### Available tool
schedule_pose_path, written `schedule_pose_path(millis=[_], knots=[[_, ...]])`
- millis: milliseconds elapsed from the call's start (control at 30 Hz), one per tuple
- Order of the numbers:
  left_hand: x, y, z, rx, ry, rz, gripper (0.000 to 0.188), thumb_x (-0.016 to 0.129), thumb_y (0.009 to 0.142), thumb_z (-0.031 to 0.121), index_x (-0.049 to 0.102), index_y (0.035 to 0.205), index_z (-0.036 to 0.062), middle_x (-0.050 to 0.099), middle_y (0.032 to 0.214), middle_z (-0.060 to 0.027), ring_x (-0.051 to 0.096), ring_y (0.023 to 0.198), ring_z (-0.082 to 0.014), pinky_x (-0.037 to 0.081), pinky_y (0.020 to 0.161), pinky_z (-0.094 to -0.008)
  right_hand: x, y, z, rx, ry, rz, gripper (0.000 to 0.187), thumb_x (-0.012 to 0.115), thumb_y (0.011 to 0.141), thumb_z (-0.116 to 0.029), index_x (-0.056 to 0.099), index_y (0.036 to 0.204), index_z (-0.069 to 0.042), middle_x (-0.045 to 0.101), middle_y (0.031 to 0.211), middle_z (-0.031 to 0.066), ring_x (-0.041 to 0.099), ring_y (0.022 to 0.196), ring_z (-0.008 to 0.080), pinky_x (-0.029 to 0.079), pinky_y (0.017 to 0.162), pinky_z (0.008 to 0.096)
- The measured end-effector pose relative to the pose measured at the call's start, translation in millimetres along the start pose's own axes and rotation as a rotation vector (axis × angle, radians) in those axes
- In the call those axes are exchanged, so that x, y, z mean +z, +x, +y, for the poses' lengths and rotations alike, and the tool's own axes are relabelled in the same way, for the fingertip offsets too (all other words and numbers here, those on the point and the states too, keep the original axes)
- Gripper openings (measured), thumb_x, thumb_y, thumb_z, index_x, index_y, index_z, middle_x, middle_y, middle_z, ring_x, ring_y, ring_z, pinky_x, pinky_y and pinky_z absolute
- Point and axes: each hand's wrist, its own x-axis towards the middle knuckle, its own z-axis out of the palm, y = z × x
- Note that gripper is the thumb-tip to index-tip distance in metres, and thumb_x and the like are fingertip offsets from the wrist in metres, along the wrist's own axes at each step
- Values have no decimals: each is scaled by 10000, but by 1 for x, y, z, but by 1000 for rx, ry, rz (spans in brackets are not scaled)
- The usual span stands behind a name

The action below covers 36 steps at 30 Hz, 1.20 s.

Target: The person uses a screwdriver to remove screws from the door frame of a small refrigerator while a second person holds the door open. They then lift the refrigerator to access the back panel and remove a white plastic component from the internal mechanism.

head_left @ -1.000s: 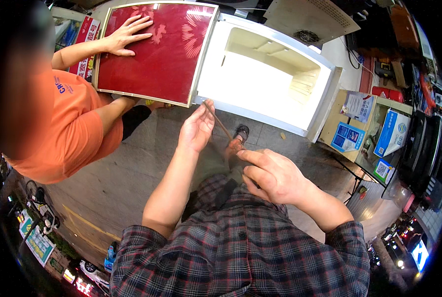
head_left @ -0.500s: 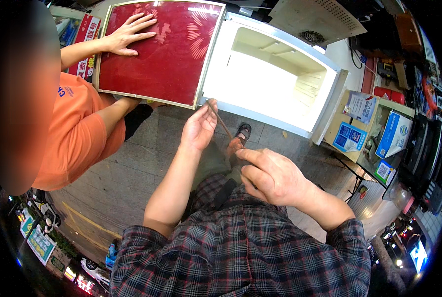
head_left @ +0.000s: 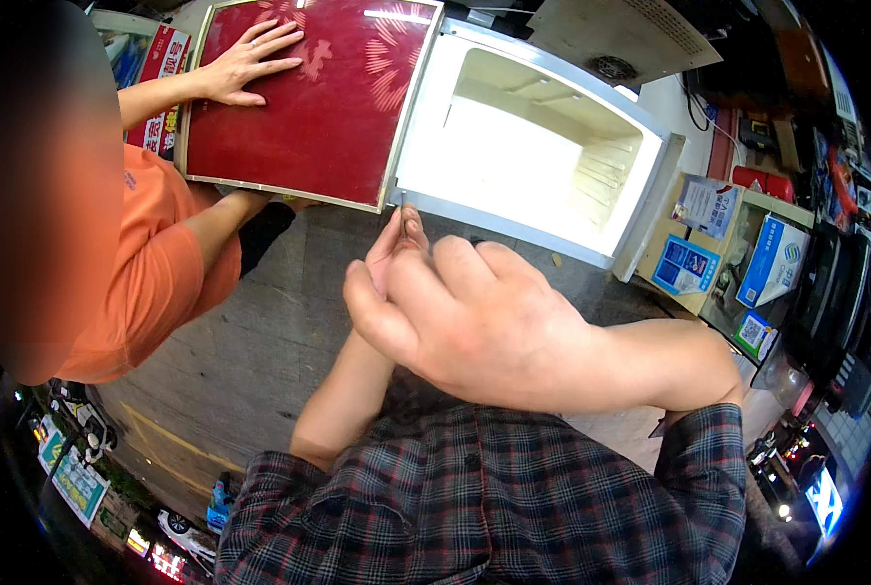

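1. Because the right hand (head_left: 484,317) sits in front of the left hand (head_left: 385,257), on the near side of the left front corner of the fridge (head_left: 513,225), it would seem best to keep both in line and push gently along the shaft (head_left: 403,202), not across it.
2. The right fingers curl inward, near side of that fridge corner; whatever they may close on is hidden, so I cannot tell their grip.
3. The left grip is narrow: fingertips pinch the thin shaft just short of the fridge. Guiding it this close to its end should limit slipping.
4. The shaft lies between the left fingertips and beyond the right knuckles, its end poking out at the fridge's corner; contact is too small to tell.
5. Left of the fridge, just beside the same corner, is the red door (head_left: 289,136). A co-worker's hand (head_left: 243,70) rests spread on it; steady pressure there would probably help.
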Motion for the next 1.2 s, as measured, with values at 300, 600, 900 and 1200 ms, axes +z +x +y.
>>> schedule_pose_path(millis=[300, 600, 900, 1200], knots=[[-30, -1, 6, -361, -498, -278, 315, 559, 1141, 316, 695, 1181, 36, 740, 930, -50, 717, 784, -116, 630, 719, -226, -17, 22, -7, 22, -199, -225, 276, 690, 892, -209, 693, 1104, -34, 610, 930, 28, 579, 802, 141, 440, 625, 235], [-46, 0, 11, -429, -611, -375, 310, 557, 1143, 308, 658, 1270, 44, 732, 978, -53, 709, 827, -119, 628, 754, -233, -8, 23, 2, -252, 30, -164, 630, 540, 1002, -569, 691, 1204, 8, 654, 1134, 169, 626, 881, 259, 514, 693, 331], [-50, 13, 15, -465, -611, -380, 334, 555, 1144, 300, 620, 1360, 53, 725, 1026, -56, 702, 870, -123, 625, 790, -240, 2, 22, 13, -295, 1, -71, 545, 560, 1001, -470, 706, 1148, 34, 678, 1089, 211, 643, 837, 293, 527, 694, 366], [-52, 25, 17, -504, -588, -370, 382, 552, 1146, 292, 583, 1449, 62, 717, 1073, -59, 694, 914, -127, 623, 825, -248, -1, 20, 6, -243, 184, -131, 475, 586, 980, -405, 737, 1067, 37, 677, 1064, 197, 684, 936, 339, 541, 766, 400]])
